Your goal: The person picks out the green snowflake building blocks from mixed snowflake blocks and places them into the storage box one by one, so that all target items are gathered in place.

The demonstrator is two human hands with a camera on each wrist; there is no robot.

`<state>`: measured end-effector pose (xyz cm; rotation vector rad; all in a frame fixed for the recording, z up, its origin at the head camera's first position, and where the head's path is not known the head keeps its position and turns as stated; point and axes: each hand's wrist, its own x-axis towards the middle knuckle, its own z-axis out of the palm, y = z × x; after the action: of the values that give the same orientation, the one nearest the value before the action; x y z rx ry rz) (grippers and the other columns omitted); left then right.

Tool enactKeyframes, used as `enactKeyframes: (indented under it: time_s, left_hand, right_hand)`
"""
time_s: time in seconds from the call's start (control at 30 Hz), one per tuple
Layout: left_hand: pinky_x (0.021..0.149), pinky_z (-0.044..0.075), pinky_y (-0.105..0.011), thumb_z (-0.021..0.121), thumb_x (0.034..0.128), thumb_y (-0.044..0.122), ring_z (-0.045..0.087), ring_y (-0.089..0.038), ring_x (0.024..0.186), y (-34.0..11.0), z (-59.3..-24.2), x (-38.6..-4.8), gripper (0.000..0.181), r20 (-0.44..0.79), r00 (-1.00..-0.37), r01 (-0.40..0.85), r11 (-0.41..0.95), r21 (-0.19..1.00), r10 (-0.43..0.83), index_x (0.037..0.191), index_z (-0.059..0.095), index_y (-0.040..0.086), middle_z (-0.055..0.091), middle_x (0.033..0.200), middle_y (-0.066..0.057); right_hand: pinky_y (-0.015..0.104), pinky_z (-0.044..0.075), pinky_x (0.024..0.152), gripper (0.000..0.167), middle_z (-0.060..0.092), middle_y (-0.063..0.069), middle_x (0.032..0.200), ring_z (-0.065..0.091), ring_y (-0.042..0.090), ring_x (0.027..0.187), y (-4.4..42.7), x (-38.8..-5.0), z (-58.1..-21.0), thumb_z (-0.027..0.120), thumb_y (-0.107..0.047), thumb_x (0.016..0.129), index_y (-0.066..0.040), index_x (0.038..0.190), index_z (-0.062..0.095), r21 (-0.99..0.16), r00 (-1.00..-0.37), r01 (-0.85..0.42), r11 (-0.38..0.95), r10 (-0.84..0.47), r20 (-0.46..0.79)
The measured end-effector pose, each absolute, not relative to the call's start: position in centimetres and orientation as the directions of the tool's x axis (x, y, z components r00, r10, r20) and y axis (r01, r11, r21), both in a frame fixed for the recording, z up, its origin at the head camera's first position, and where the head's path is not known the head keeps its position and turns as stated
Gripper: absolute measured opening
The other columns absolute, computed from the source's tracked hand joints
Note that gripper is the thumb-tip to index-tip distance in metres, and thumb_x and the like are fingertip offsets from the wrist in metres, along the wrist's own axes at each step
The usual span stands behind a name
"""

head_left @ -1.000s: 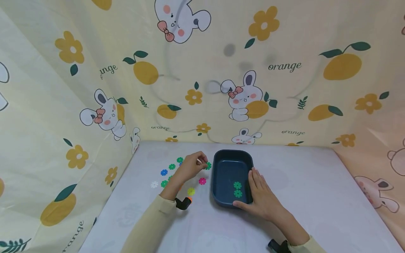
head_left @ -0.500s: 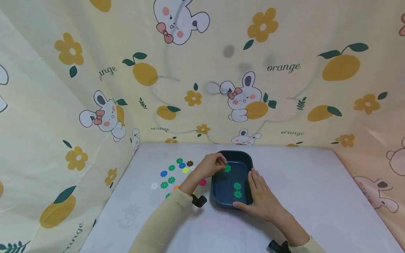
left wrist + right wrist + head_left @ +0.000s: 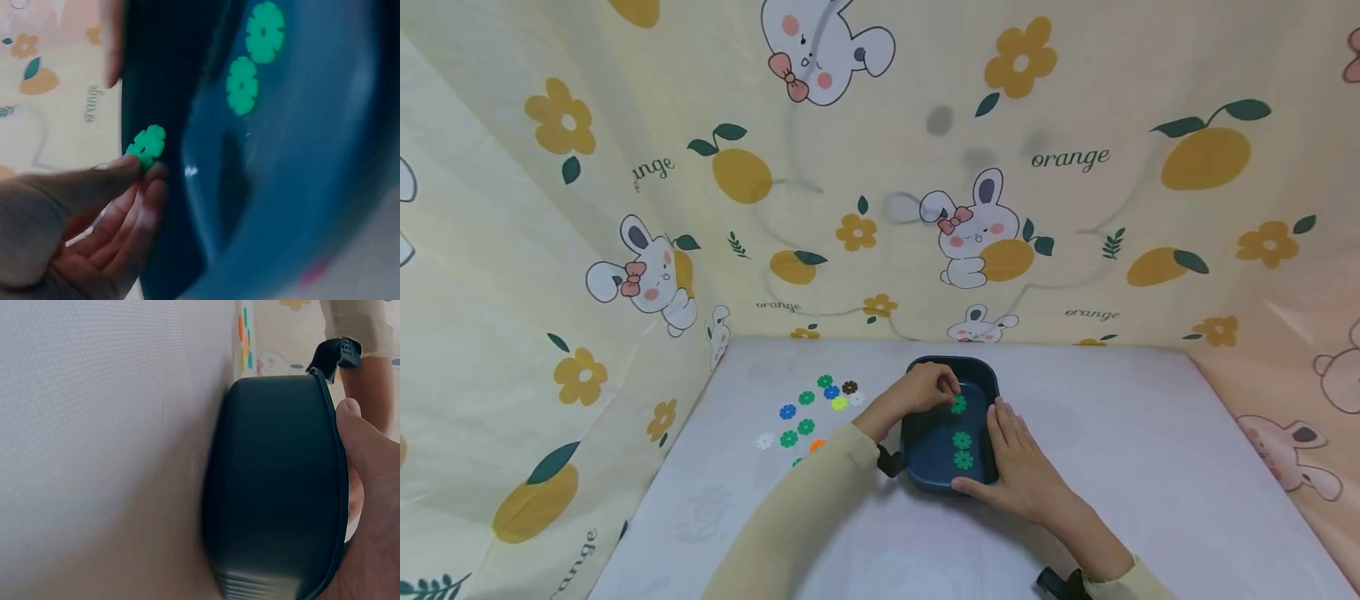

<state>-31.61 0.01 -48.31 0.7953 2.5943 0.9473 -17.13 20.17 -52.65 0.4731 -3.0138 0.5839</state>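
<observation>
My left hand (image 3: 925, 388) pinches a green snowflake-shaped plastic disc (image 3: 147, 149) between thumb and fingertips. It holds the disc over the far part of a dark blue rectangular tub (image 3: 927, 467). Two more green discs (image 3: 242, 86) lie on the tub's floor, close together toward the near right. Straight fingers of my right hand (image 3: 1026, 472) rest along the tub's right rim, with the thumb at its near edge. From the right wrist view, the tub's outer wall (image 3: 275, 481) stands on the white tabletop.
Left of the tub, several loose discs are spread on the table, among them a blue disc (image 3: 787, 412), a brown disc (image 3: 849, 387), an orange disc (image 3: 817, 447) and a white disc (image 3: 764, 442). My left sleeve (image 3: 805, 508) hides part of this area. A printed curtain (image 3: 850, 167) hangs behind.
My left hand has carried the green disc rightward from the table beside the tub, across the left rim, to above the tub's inside. My right hand stays on the rim.
</observation>
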Motion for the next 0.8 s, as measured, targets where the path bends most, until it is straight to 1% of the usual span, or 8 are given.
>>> enactKeyframes:
  time_s: [0.2, 0.33, 0.5, 0.7, 0.8]
  left_hand:
    - [0.07, 0.053, -0.019, 0.077, 0.0984, 0.008, 0.063, -0.008, 0.076, 0.4, -48.3, -32.3, 0.007, -0.114, -0.801, 0.402, 0.669, 0.625, 0.588, 0.105, 0.076, 0.009, 0.07, 0.089, 0.002]
    - [0.069, 0.051, -0.02, 0.073, 0.0997, 0.005, 0.062, -0.01, 0.076, 0.9, -47.8, -32.7, 0.008, -0.143, -0.758, 0.453, 0.672, 0.585, 0.636, 0.105, 0.075, 0.01, 0.068, 0.089, 0.001]
    - [0.067, 0.05, -0.02, 0.071, 0.1008, 0.002, 0.061, -0.01, 0.076, 1.7, -47.4, -33.0, 0.01, -0.208, -0.699, 0.508, 0.68, 0.529, 0.684, 0.107, 0.074, 0.01, 0.069, 0.092, -0.001]
    - [0.069, 0.052, -0.022, 0.072, 0.0989, -0.001, 0.064, -0.012, 0.076, 2.3, -47.5, -33.3, 0.012, -0.261, -0.672, 0.484, 0.678, 0.553, 0.693, 0.109, 0.075, 0.006, 0.072, 0.095, -0.007]
    - [0.069, 0.053, -0.022, 0.074, 0.0975, -0.001, 0.066, -0.013, 0.077, 2.6, -48.0, -33.5, 0.012, -0.286, -0.671, 0.468, 0.69, 0.553, 0.684, 0.108, 0.075, 0.005, 0.073, 0.095, -0.007]
  right_hand:
    - [0.062, 0.019, 0.129, 0.135, 0.01, 0.028, 0.176, 0.012, 0.046, 0.163, 20.2, -17.2, -52.7, 0.063, -0.089, 0.084, 0.009, 0.166, 0.018, -0.341, -0.954, -0.3, 0.891, -0.288, 0.086]
    - [0.062, 0.018, 0.129, 0.135, 0.009, 0.028, 0.176, 0.012, 0.046, 0.163, 20.2, -17.2, -52.8, 0.063, -0.088, 0.084, 0.009, 0.166, 0.018, -0.341, -0.953, -0.301, 0.891, -0.289, 0.087]
    - [0.062, 0.018, 0.129, 0.134, 0.01, 0.027, 0.176, 0.011, 0.045, 0.164, 20.3, -17.4, -53.0, 0.063, -0.088, 0.084, 0.009, 0.166, 0.019, -0.352, -0.953, -0.304, 0.885, -0.29, 0.092]
    - [0.063, 0.019, 0.128, 0.134, 0.009, 0.027, 0.177, 0.01, 0.044, 0.164, 20.3, -17.3, -53.2, 0.064, -0.087, 0.084, 0.009, 0.166, 0.019, -0.37, -0.952, -0.306, 0.877, -0.293, 0.092]
    - [0.063, 0.02, 0.128, 0.134, 0.01, 0.027, 0.176, 0.01, 0.044, 0.164, 20.3, -17.3, -53.1, 0.064, -0.087, 0.084, 0.009, 0.166, 0.019, -0.372, -0.951, -0.308, 0.875, -0.295, 0.093]
